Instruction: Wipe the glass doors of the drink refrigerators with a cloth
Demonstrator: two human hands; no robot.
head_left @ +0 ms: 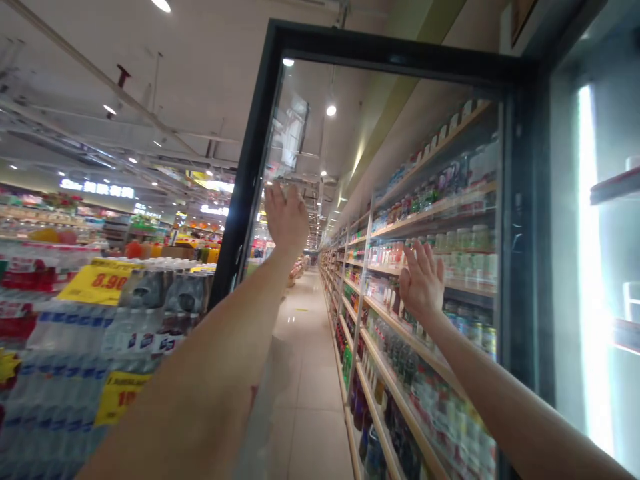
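Note:
A glass cooler door [345, 153] with a thick black frame [253, 153] stands swung open in front of me. My left hand [289, 217] is raised near the door's left edge, palm toward the glass and fingers extended. Lower and further right, my right hand [424, 280] faces the pane with its fingers spread. Both hands appear to be at the glass, though whether the palms touch it I cannot tell. Nothing shows in either hand. Through the pane I see long shelves [395, 327] of bottles and jars.
On the right is the lit cooler interior [575, 267], with part of a shelf [615, 187]. Packs of bottled water [55, 380] are stacked at left under yellow price signs [97, 283]. A tiled aisle [300, 347] runs ahead beside the shelves.

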